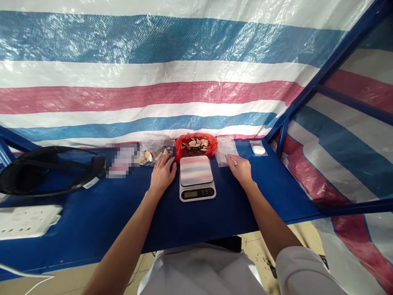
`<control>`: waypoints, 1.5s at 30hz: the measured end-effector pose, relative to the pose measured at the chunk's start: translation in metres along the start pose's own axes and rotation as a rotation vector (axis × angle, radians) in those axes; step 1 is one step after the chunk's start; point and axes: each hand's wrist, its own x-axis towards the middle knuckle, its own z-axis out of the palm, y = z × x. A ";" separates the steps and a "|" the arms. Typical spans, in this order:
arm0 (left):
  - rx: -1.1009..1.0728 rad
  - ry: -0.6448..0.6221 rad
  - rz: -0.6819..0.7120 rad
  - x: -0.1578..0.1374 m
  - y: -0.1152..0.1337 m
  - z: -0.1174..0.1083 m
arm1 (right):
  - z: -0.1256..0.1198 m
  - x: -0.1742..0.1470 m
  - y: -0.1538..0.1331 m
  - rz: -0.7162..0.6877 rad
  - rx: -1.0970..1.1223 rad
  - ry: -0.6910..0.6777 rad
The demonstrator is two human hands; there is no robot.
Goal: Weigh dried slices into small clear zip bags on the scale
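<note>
My left hand (163, 172) lies palm down on the blue table, fingers stretched out, just in front of clear plastic bags (148, 156) of pale dried slices. My right hand (241, 168) rests at the edge of some flat clear bags (222, 154); its fingers are curled around a small whitish thing that I cannot make out. Between both hands stands a white digital kitchen scale (196, 180) with a shiny platform and a blank-looking display. Directly behind it, an open red plastic bag (213, 146) holds dried brown and cream slices (196, 144).
At the right back lies a white rounded object (258, 150) on a small clear bag. To the left are a black strapped headgear (46, 170), a white power strip (27, 221) and a pixelated item (121, 160). Striped sheeting (153, 98) on a blue frame encloses the table (202, 221).
</note>
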 end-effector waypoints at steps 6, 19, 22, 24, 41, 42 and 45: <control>-0.100 -0.020 -0.033 0.006 0.008 -0.013 | -0.019 0.015 -0.011 0.218 0.405 -0.045; -0.913 -0.249 -0.384 0.047 0.068 -0.034 | -0.018 0.026 -0.080 0.403 1.142 -0.379; -1.171 -0.363 -0.485 0.054 0.075 -0.031 | -0.008 0.027 -0.090 0.379 1.199 -0.462; -1.315 -0.431 -0.550 0.058 0.074 -0.028 | -0.002 0.027 -0.093 0.367 1.210 -0.501; -1.530 -0.413 -0.769 0.067 0.054 -0.029 | 0.015 0.031 -0.085 0.507 1.311 -0.443; -1.503 -0.386 -0.758 0.068 0.051 -0.030 | 0.016 0.030 -0.084 0.513 1.302 -0.447; -1.366 -0.308 -0.696 0.071 0.042 -0.036 | 0.015 0.031 -0.081 0.529 1.287 -0.478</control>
